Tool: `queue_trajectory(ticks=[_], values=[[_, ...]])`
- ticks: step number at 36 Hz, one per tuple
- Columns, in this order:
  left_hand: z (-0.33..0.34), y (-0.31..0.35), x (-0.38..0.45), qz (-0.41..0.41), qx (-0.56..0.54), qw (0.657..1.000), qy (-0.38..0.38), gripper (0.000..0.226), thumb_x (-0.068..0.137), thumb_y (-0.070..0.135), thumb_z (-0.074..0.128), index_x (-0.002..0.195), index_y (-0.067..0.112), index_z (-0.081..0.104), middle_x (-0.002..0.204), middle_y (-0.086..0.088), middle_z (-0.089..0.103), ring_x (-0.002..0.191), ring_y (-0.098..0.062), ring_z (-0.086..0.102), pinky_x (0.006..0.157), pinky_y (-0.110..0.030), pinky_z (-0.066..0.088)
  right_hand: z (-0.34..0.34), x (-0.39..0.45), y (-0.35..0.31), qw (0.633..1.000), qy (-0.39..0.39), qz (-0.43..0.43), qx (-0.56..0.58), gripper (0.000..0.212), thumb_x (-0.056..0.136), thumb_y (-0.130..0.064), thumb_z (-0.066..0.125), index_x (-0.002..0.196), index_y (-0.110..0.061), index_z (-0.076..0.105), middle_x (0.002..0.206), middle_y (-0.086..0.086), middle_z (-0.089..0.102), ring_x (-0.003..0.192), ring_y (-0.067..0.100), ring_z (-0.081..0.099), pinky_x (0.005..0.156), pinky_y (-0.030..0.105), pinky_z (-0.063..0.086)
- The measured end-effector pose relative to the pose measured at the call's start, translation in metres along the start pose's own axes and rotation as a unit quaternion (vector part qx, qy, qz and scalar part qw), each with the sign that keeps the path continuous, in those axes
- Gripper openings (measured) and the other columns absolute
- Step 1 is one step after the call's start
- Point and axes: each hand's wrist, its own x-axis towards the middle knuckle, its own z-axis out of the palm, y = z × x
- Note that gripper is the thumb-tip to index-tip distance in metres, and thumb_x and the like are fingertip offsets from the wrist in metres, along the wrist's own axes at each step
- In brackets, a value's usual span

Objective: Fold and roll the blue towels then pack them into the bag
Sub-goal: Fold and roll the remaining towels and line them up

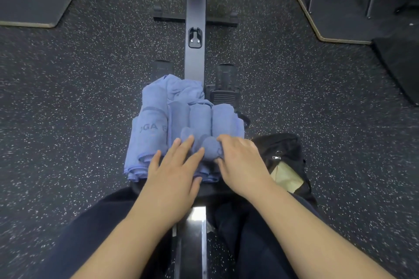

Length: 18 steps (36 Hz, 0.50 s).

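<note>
Several blue towels lie piled on the seat of a rowing machine in front of me. Three rolled towels (201, 118) stand side by side at the back, and a folded towel with grey lettering (152, 129) lies on the left. Across the front lies a partly rolled towel (209, 147). My left hand (175, 172) rests flat on it with straight fingers. My right hand (240, 161) curls its fingers round the roll's right end. A loose crumpled towel (181, 88) sits behind the rolls. The black bag (283, 149) stands open on the floor at my right.
The rowing machine's rail (196, 29) runs away from me, with footrests (224, 81) either side. Speckled dark rubber floor (79, 97) surrounds it. Raised platforms with metal legs stand at the far left (34, 2) and far right (340, 7). A tan item (285, 176) shows inside the bag.
</note>
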Motion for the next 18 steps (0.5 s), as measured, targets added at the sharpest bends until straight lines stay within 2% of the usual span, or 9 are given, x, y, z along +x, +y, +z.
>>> queue_trajectory(ticks=[2, 6, 9, 12, 14, 15, 18], values=[[0.001, 0.0, 0.002, 0.002, -0.001, 1.0, -0.002, 0.072, 0.055, 0.022, 0.091, 0.122, 0.015, 0.064, 0.136, -0.012, 0.057, 0.12, -0.036, 0.057, 0.086, -0.061, 0.045, -0.001, 0.002, 0.001, 1.0, -0.008, -0.006, 0.007, 0.03, 0.083, -0.022, 0.064, 0.109, -0.009, 0.056, 0.098, 0.008, 0.063, 0.093, 0.033, 0.058, 0.08, 0.04, 0.04], [0.003, 0.001, 0.008, -0.005, -0.023, 1.0, 0.005, 0.071, 0.061, 0.022, 0.087, 0.127, 0.015, 0.061, 0.142, -0.014, 0.05, 0.126, -0.037, 0.052, 0.092, -0.06, 0.041, -0.006, 0.006, 0.001, 0.999, -0.006, -0.006, 0.037, 0.033, 0.089, -0.026, 0.059, 0.116, -0.01, 0.051, 0.103, 0.009, 0.064, 0.096, 0.033, 0.057, 0.073, 0.036, 0.031], [0.002, 0.003, 0.008, -0.024, -0.086, 0.996, 0.007, 0.058, 0.076, 0.023, 0.071, 0.131, 0.012, 0.058, 0.145, -0.02, 0.043, 0.124, -0.042, 0.052, 0.096, -0.057, 0.043, -0.008, 0.006, 0.002, 0.999, -0.006, 0.009, 0.043, 0.038, 0.092, -0.033, 0.056, 0.123, -0.013, 0.047, 0.111, 0.008, 0.063, 0.101, 0.031, 0.057, 0.071, 0.033, 0.028], [-0.002, 0.007, 0.008, -0.06, -0.183, 0.981, -0.007, 0.055, 0.093, 0.024, 0.057, 0.145, 0.02, 0.039, 0.156, -0.004, 0.02, 0.133, -0.025, 0.042, 0.107, -0.036, 0.035, -0.009, 0.006, 0.0, 0.998, 0.001, 0.029, 0.055, 0.039, 0.093, -0.039, 0.053, 0.123, -0.016, 0.045, 0.113, 0.006, 0.062, 0.101, 0.03, 0.057, 0.069, 0.033, 0.028], [0.001, 0.008, 0.007, -0.09, -0.237, 0.967, -0.03, 0.061, 0.094, 0.026, 0.055, 0.149, 0.025, 0.029, 0.157, 0.005, 0.012, 0.134, -0.016, 0.039, 0.104, -0.021, 0.027, -0.008, 0.007, -0.003, 0.997, 0.003, 0.044, 0.063, 0.041, 0.094, -0.043, 0.051, 0.124, -0.016, 0.044, 0.115, 0.005, 0.062, 0.102, 0.03, 0.057, 0.069, 0.034, 0.032], [0.003, 0.008, 0.007, -0.1, -0.262, 0.959, -0.037, 0.062, 0.094, 0.025, 0.055, 0.15, 0.025, 0.026, 0.157, 0.006, 0.012, 0.134, -0.015, 0.04, 0.104, -0.018, 0.026, -0.007, 0.008, -0.005, 0.996, -0.002, 0.056, 0.066, 0.043, 0.094, -0.045, 0.05, 0.126, -0.016, 0.042, 0.116, 0.005, 0.062, 0.102, 0.03, 0.058, 0.071, 0.034, 0.034], [0.008, 0.007, 0.011, -0.108, -0.31, 0.943, -0.049, 0.066, 0.095, 0.018, 0.055, 0.151, 0.025, 0.022, 0.153, 0.004, 0.025, 0.133, -0.013, 0.041, 0.109, -0.023, 0.029, -0.008, 0.008, -0.01, 0.991, -0.022, 0.09, 0.097, 0.044, 0.096, -0.046, 0.047, 0.129, -0.018, 0.04, 0.118, 0.005, 0.061, 0.104, 0.03, 0.057, 0.073, 0.034, 0.036]])
